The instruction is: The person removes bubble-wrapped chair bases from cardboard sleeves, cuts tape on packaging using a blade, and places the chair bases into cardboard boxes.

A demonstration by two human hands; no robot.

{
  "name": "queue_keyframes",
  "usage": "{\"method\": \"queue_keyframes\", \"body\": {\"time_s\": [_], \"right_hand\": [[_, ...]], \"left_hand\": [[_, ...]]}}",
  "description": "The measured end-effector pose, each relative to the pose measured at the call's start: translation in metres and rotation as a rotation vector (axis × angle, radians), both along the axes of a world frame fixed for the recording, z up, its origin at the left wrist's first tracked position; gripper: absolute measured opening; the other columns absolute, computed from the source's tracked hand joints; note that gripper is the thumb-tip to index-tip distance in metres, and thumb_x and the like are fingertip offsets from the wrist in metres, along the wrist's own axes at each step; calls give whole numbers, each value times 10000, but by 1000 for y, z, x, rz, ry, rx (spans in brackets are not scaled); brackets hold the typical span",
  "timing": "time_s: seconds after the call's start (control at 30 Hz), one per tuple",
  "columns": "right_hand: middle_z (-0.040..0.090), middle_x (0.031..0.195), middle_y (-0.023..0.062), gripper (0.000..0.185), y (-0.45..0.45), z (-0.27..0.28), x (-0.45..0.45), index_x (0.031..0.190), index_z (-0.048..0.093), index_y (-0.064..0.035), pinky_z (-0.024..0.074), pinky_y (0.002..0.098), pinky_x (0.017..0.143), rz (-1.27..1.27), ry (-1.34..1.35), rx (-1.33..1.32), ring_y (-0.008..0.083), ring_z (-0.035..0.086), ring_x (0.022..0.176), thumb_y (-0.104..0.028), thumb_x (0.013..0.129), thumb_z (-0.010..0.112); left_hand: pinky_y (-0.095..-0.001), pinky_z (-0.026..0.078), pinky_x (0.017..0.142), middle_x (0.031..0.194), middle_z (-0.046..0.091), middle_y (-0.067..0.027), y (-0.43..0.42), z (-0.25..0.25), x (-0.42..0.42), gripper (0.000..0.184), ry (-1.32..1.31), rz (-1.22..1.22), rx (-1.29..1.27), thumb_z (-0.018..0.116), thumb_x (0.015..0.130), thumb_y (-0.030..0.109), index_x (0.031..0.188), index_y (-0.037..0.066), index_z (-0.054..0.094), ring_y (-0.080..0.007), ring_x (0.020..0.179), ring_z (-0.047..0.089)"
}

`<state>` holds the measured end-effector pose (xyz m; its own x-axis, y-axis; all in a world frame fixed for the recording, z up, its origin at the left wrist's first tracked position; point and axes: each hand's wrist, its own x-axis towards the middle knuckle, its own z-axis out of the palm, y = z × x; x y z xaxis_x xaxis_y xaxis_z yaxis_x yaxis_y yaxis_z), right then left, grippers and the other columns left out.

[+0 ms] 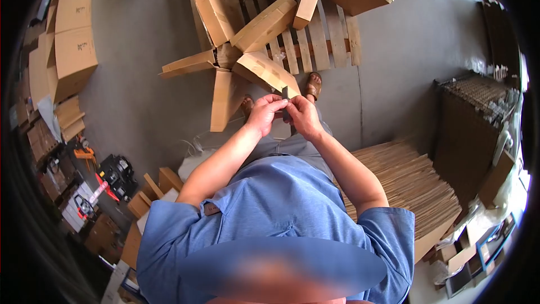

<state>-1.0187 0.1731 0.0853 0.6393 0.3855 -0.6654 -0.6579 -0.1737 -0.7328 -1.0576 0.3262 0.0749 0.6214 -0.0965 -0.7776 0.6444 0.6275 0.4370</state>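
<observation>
My left hand (264,114) and my right hand (304,116) meet in front of my body, fingertips pinched together. Between them is a small, dark, narrow object (285,93); its kind is too small to make out. Both hands appear closed on it, though the fingers partly cover it. Just beyond them an angled cardboard flap (266,70) belongs to a group of brown cardboard pieces, with an upright cardboard flap (224,98) to the left.
A slatted wooden pallet (337,36) lies ahead under the cardboard. To my right is a stack of flat cardboard (399,177), with a wire-topped crate (475,98) beyond. Boxes (76,50) line the left, near a black and red machine (116,177).
</observation>
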Motion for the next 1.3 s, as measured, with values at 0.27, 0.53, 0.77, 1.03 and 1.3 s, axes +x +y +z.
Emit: {"method": "queue_keyframes", "body": {"time_s": [0.27,0.53,0.77,1.03,1.3], "right_hand": [[654,726,101,219,-36,-4,33,905,603,39,515,313,557,110,-232,-104,177,627,596,-164,900,684],[651,704,114,325,-24,7,32,863,606,-1,525,385,631,347,-580,-506,249,656,651,-244,779,805],[649,785,27,209,-25,33,57,925,582,-18,484,245,552,158,-178,-193,89,581,628,-159,891,733],[596,762,-10,199,-33,20,85,887,570,-56,464,227,542,22,107,-65,70,538,593,-198,927,703],[618,711,43,153,-61,-4,166,898,583,-2,458,257,508,121,86,-225,107,591,571,-140,926,645]], "left_hand": [[-327,545,725,888,687,-72,-47,-1,24,89,-2,80,205,658,919,117,895,32,646,-169,800,657],[-281,539,720,834,695,-71,-40,-12,29,81,-70,39,225,691,885,87,876,12,660,-140,771,656],[-295,552,731,834,669,-36,-32,-1,44,111,-74,38,104,717,886,129,916,51,645,-141,741,646],[-277,530,732,828,672,-25,-30,-17,84,109,-72,-47,88,703,908,157,941,62,661,-121,760,636],[-402,400,1107,1432,477,-254,-20,-83,176,733,-13,-291,654,752,828,238,1416,-49,421,-317,1344,467]]}}
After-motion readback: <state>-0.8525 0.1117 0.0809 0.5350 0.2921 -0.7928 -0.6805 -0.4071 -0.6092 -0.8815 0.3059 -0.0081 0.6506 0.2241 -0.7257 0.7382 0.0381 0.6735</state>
